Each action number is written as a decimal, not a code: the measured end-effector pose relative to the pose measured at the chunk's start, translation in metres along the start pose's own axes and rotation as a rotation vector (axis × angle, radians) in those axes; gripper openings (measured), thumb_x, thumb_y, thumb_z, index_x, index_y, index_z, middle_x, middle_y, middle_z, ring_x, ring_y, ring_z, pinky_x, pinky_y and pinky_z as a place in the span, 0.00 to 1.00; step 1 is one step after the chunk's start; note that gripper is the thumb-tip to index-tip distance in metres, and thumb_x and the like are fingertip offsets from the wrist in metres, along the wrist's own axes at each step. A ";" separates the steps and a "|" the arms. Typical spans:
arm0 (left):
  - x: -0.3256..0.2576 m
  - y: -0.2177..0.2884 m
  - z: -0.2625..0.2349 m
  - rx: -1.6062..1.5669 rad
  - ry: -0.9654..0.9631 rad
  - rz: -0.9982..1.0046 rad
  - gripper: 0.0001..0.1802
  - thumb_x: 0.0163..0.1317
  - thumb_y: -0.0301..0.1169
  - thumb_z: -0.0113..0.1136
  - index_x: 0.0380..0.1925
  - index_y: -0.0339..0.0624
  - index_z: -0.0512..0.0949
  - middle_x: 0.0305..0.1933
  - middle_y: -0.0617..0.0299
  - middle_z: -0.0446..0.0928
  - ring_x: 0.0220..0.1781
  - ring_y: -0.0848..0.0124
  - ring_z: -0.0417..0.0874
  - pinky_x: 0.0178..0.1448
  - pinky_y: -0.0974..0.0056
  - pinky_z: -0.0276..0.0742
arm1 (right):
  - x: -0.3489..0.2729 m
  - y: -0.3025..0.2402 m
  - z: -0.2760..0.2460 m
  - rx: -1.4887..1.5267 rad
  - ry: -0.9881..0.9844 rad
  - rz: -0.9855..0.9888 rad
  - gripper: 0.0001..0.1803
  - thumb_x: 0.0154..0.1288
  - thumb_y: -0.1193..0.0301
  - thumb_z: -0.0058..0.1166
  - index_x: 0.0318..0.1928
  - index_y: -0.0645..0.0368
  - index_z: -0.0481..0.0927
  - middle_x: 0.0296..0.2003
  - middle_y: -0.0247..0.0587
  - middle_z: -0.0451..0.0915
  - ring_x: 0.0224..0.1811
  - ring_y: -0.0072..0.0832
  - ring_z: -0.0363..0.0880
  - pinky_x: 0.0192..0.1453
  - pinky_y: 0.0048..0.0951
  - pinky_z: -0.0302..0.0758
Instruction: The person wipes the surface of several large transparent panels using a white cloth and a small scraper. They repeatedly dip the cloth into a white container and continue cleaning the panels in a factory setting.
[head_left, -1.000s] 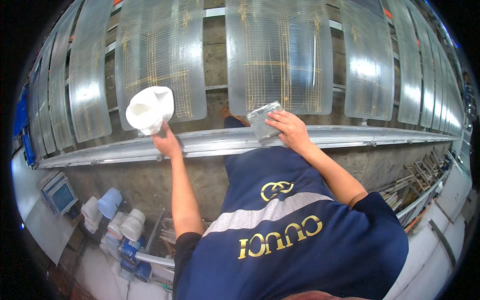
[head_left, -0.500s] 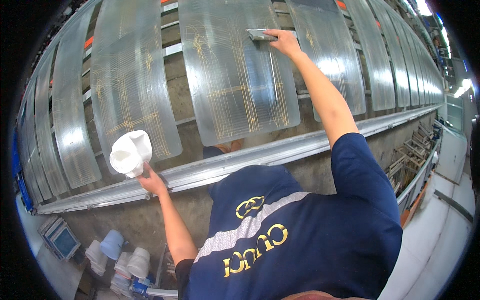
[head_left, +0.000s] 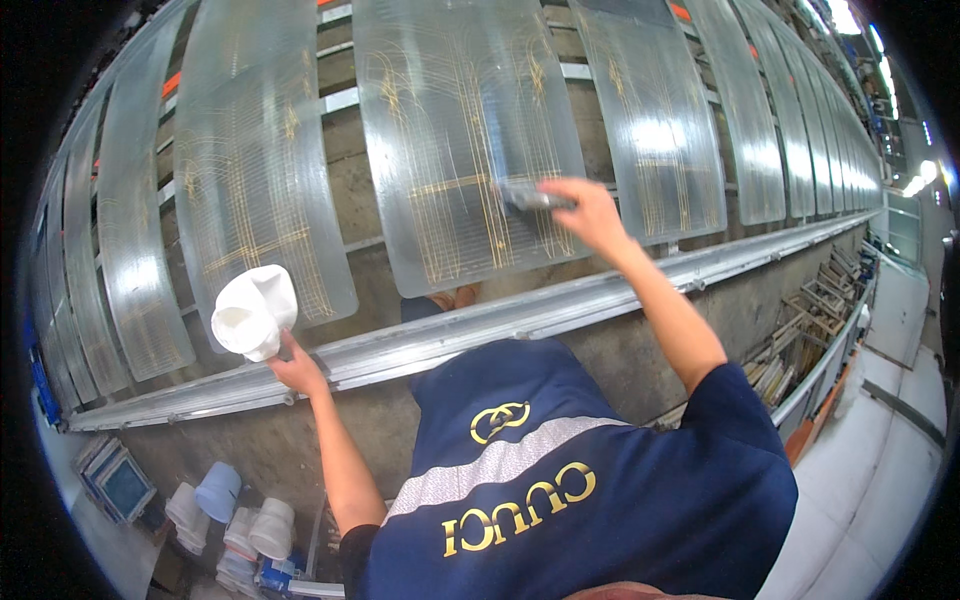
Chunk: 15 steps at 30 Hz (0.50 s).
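My left hand [head_left: 297, 368] is closed round the lower side of a white plastic jug [head_left: 254, 310] with a wide mouth, held over the near end of a glossy translucent panel [head_left: 250, 180]. My right hand [head_left: 590, 210] grips a flat grey scraper [head_left: 535, 197], slightly blurred by motion. Its blade rests on or just over the near half of the middle panel [head_left: 445, 245], which bears thin yellow lines and fine pale ones. A darker bluish streak shows on the panel beyond the blade. I cannot tell whether the blade touches.
More such panels [head_left: 660, 120] lie side by side to left and right, with gaps between. A metal rail [head_left: 450, 345] runs along their near ends. Several buckets [head_left: 217, 487] and framed screens [head_left: 118, 478] stand at lower left. Wooden frames [head_left: 800, 320] are stacked at right.
My right hand has drawn the scraper toward me, from the far part of the middle panel to its near half. My left hand and the jug have shifted only slightly.
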<state>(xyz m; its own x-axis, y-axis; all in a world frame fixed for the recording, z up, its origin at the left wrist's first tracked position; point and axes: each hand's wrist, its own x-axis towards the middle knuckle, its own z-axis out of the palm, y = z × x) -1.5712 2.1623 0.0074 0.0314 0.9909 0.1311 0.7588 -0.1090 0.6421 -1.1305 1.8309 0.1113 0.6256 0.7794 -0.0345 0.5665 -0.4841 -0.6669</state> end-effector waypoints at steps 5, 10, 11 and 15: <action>0.002 0.011 0.002 -0.016 -0.003 0.001 0.35 0.66 0.54 0.63 0.56 0.30 0.77 0.57 0.42 0.80 0.59 0.45 0.78 0.61 0.49 0.71 | 0.215 0.025 -0.017 -0.213 0.054 -0.096 0.23 0.52 0.67 0.63 0.53 0.44 0.86 0.48 0.46 0.85 0.52 0.45 0.82 0.57 0.40 0.78; 0.001 0.013 0.007 0.003 -0.014 0.004 0.34 0.66 0.54 0.63 0.54 0.31 0.78 0.55 0.43 0.80 0.58 0.46 0.79 0.60 0.49 0.71 | 0.278 0.025 -0.011 -0.355 0.028 -0.017 0.23 0.52 0.68 0.63 0.53 0.44 0.86 0.47 0.47 0.85 0.51 0.45 0.83 0.56 0.41 0.79; 0.002 0.013 0.010 -0.015 -0.021 0.008 0.33 0.66 0.53 0.63 0.54 0.31 0.78 0.56 0.43 0.80 0.58 0.46 0.79 0.60 0.49 0.71 | 0.267 0.040 -0.006 -0.397 0.044 -0.043 0.24 0.52 0.68 0.63 0.53 0.44 0.86 0.48 0.46 0.85 0.51 0.45 0.83 0.57 0.41 0.79; -0.004 -0.005 -0.005 -0.019 0.019 -0.023 0.32 0.66 0.52 0.64 0.54 0.31 0.78 0.56 0.44 0.80 0.57 0.47 0.79 0.59 0.50 0.72 | 0.118 0.025 0.042 -0.200 0.064 -0.236 0.29 0.47 0.80 0.60 0.54 0.50 0.84 0.56 0.42 0.83 0.58 0.42 0.80 0.64 0.40 0.76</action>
<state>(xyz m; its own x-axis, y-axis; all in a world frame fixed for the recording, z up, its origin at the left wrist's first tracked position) -1.5788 2.1586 0.0073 0.0014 0.9915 0.1300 0.7470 -0.0875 0.6591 -1.0649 1.9272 0.0589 0.4930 0.8561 0.1549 0.7905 -0.3663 -0.4909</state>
